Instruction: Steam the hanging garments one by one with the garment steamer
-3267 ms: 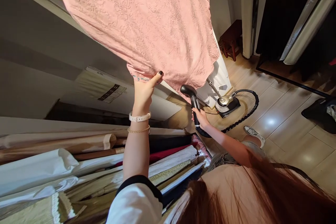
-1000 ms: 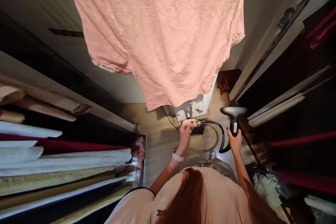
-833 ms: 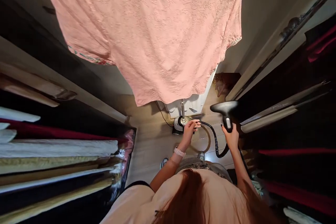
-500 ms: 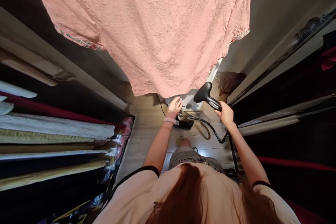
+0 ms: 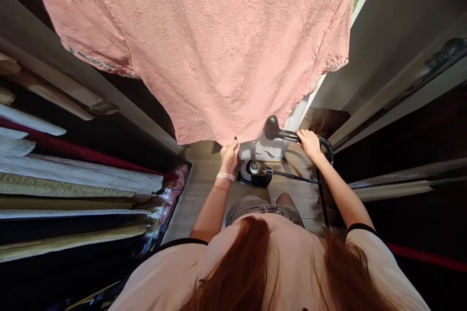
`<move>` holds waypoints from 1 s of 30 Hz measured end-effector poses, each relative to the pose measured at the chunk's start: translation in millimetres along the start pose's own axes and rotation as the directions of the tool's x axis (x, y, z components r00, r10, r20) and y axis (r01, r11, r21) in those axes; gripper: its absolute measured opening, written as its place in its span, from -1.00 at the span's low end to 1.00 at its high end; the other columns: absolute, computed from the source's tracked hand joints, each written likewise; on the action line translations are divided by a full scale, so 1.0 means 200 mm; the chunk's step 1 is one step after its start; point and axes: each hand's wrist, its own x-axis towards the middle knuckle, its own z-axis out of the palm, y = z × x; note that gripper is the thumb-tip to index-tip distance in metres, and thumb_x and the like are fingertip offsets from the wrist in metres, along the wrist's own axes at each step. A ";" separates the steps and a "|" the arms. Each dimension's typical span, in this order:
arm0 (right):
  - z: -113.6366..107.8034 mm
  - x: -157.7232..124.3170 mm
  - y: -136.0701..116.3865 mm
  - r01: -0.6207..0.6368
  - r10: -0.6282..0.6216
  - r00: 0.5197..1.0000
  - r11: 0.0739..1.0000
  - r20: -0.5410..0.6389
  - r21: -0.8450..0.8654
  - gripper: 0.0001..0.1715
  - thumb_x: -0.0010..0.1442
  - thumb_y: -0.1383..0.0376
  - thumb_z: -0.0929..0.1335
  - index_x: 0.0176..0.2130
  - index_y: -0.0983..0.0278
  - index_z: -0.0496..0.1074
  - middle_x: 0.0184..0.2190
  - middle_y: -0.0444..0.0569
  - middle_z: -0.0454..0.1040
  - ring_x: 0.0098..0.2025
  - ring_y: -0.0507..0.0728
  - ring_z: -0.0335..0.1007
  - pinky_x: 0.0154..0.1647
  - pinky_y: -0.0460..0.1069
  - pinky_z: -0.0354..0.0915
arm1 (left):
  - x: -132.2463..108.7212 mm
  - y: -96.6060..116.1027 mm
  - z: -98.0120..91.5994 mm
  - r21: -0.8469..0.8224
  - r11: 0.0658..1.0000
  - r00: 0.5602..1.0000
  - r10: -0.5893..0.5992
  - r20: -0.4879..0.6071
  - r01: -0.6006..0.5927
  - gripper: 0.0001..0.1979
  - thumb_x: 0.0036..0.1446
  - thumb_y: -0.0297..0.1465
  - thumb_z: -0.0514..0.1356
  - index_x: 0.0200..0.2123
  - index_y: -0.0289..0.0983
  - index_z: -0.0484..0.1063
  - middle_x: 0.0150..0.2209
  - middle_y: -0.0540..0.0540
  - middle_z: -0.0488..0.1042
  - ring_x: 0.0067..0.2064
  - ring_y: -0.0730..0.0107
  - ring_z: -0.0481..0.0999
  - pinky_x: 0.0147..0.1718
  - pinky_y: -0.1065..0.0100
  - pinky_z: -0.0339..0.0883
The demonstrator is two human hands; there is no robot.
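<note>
A pink textured garment (image 5: 226,58) with patterned trim on its sleeve edges hangs in front of me. My left hand (image 5: 229,156) pinches its bottom hem, the thumb on top of the cloth. In my right hand (image 5: 309,143) is the handle of a black garment steamer head (image 5: 273,128). The head is at the garment's lower right edge; whether it touches the cloth I cannot tell. A black ribbed hose (image 5: 295,177) curves from the handle down to the steamer base (image 5: 255,175) on the floor.
Several garments (image 5: 80,180) hang on the left, some in clear plastic. Dark clothing (image 5: 408,155) lines the right side. A white panel (image 5: 295,116) stands behind the pink garment. A small dark reddish-brown stool-like object (image 5: 328,119) is on the floor at the back right.
My left hand has shifted left and now grips the hem. My right hand has raised and turned the steamer head, so its handle lies nearly level. The hose has swung up on the right.
</note>
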 end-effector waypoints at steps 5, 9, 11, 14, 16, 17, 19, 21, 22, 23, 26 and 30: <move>0.03 0.08 0.03 0.020 -0.020 1.000 1.000 -0.021 -0.001 -0.61 0.33 0.31 0.38 0.13 0.32 0.38 -0.11 0.12 0.49 -0.11 0.26 0.31 -0.14 0.07 0.13 | 0.02 0.05 -0.03 0.009 0.999 0.999 0.032 0.001 -0.032 -0.75 -0.17 -0.49 0.52 -0.47 -0.31 0.49 -0.40 -0.04 0.53 -0.28 0.49 0.51 -0.14 0.42 0.40; 0.03 0.08 0.04 -0.007 0.006 0.999 1.000 -0.050 -0.013 -0.61 0.34 0.30 0.38 0.12 0.38 0.39 -0.12 0.15 0.49 -0.13 0.26 0.32 -0.16 0.08 0.15 | 0.02 0.07 -0.05 0.000 0.999 0.998 0.053 -0.017 -0.053 -0.71 -0.22 -0.50 0.53 -0.50 -0.33 0.47 -0.45 -0.01 0.50 -0.32 0.51 0.51 -0.14 0.40 0.42; 0.04 0.09 0.02 0.003 -0.003 0.998 1.000 -0.056 -0.008 -0.60 0.34 0.28 0.38 0.12 0.36 0.38 -0.13 0.14 0.49 -0.14 0.26 0.32 -0.17 0.07 0.16 | 0.02 0.07 -0.05 -0.004 0.998 0.998 0.055 -0.026 -0.056 -0.70 -0.23 -0.51 0.53 -0.52 -0.34 0.45 -0.46 -0.01 0.50 -0.34 0.51 0.51 -0.14 0.39 0.43; 0.05 0.11 -0.02 0.019 -0.018 0.998 1.000 -0.056 0.004 -0.60 0.33 0.26 0.39 0.12 0.30 0.38 -0.14 0.10 0.49 -0.14 0.25 0.32 -0.16 0.05 0.17 | 0.01 0.07 -0.06 -0.007 0.999 0.998 0.046 -0.033 -0.046 -0.70 -0.24 -0.54 0.53 -0.52 -0.35 0.45 -0.45 -0.02 0.52 -0.35 0.51 0.52 -0.16 0.38 0.45; 0.05 0.12 -0.04 0.007 -0.006 0.998 1.000 -0.056 0.008 -0.61 0.32 0.27 0.40 0.11 0.31 0.38 -0.13 0.11 0.49 -0.13 0.25 0.32 -0.16 0.06 0.17 | 0.00 0.06 -0.07 -0.007 0.999 0.999 0.039 -0.033 -0.039 -0.72 -0.22 -0.55 0.52 -0.52 -0.36 0.46 -0.44 -0.04 0.53 -0.34 0.50 0.53 -0.17 0.39 0.46; 0.06 0.12 -0.04 -0.002 0.002 0.998 1.000 -0.056 0.009 -0.60 0.32 0.27 0.40 0.11 0.32 0.38 -0.13 0.13 0.49 -0.13 0.25 0.33 -0.15 0.06 0.17 | 0.00 0.06 -0.07 -0.007 0.999 0.999 0.036 -0.033 -0.036 -0.72 -0.21 -0.56 0.52 -0.51 -0.36 0.46 -0.43 -0.04 0.54 -0.34 0.49 0.53 -0.17 0.39 0.46; 0.06 0.13 -0.05 -0.012 0.012 0.998 1.000 -0.056 0.012 -0.60 0.32 0.27 0.40 0.11 0.33 0.37 -0.13 0.14 0.49 -0.13 0.25 0.33 -0.15 0.06 0.17 | -0.01 0.06 -0.08 -0.006 0.999 0.999 0.032 -0.028 -0.032 -0.74 -0.18 -0.57 0.51 -0.50 -0.36 0.47 -0.41 -0.06 0.55 -0.32 0.48 0.55 -0.17 0.39 0.47; 0.06 0.12 -0.05 -0.007 0.008 0.998 1.000 -0.055 0.018 -0.61 0.32 0.26 0.40 0.10 0.32 0.37 -0.13 0.13 0.49 -0.13 0.24 0.33 -0.15 0.05 0.18 | -0.02 0.06 -0.08 -0.006 0.999 0.999 0.032 -0.023 -0.032 -0.76 -0.15 -0.57 0.50 -0.48 -0.36 0.48 -0.39 -0.09 0.57 -0.30 0.46 0.56 -0.16 0.39 0.49; 0.06 0.12 -0.05 -0.004 0.005 0.999 1.000 -0.054 0.021 -0.61 0.32 0.26 0.40 0.10 0.31 0.36 -0.13 0.12 0.49 -0.13 0.24 0.33 -0.16 0.05 0.18 | -0.02 0.06 -0.08 -0.007 0.999 0.999 0.035 -0.021 -0.035 -0.77 -0.14 -0.58 0.49 -0.48 -0.36 0.49 -0.38 -0.09 0.57 -0.29 0.45 0.57 -0.16 0.40 0.49; 0.06 0.12 -0.05 -0.005 0.007 0.999 1.000 -0.054 0.023 -0.62 0.33 0.26 0.40 0.10 0.30 0.37 -0.13 0.11 0.49 -0.13 0.24 0.33 -0.16 0.05 0.18 | -0.03 0.06 -0.08 -0.007 0.999 0.999 0.038 -0.020 -0.039 -0.78 -0.13 -0.58 0.48 -0.47 -0.37 0.49 -0.37 -0.10 0.57 -0.28 0.45 0.57 -0.16 0.41 0.49; 0.06 0.10 -0.05 -0.030 0.032 0.998 0.999 -0.056 0.028 -0.63 0.34 0.25 0.39 0.09 0.32 0.37 -0.13 0.13 0.49 -0.13 0.25 0.33 -0.17 0.06 0.17 | -0.03 0.07 -0.08 -0.010 0.999 0.999 0.046 -0.023 -0.046 -0.80 -0.12 -0.61 0.47 -0.48 -0.37 0.50 -0.38 -0.11 0.57 -0.28 0.46 0.57 -0.18 0.43 0.50; 0.06 0.09 -0.10 -0.021 0.024 0.999 0.999 -0.047 0.049 -0.58 0.37 0.23 0.36 0.15 0.34 0.35 -0.11 0.14 0.50 -0.11 0.25 0.34 -0.13 0.06 0.18 | -0.03 0.08 -0.09 -0.005 0.999 0.999 0.047 -0.022 -0.048 -0.78 -0.13 -0.61 0.47 -0.50 -0.37 0.47 -0.40 -0.09 0.55 -0.29 0.47 0.57 -0.19 0.44 0.49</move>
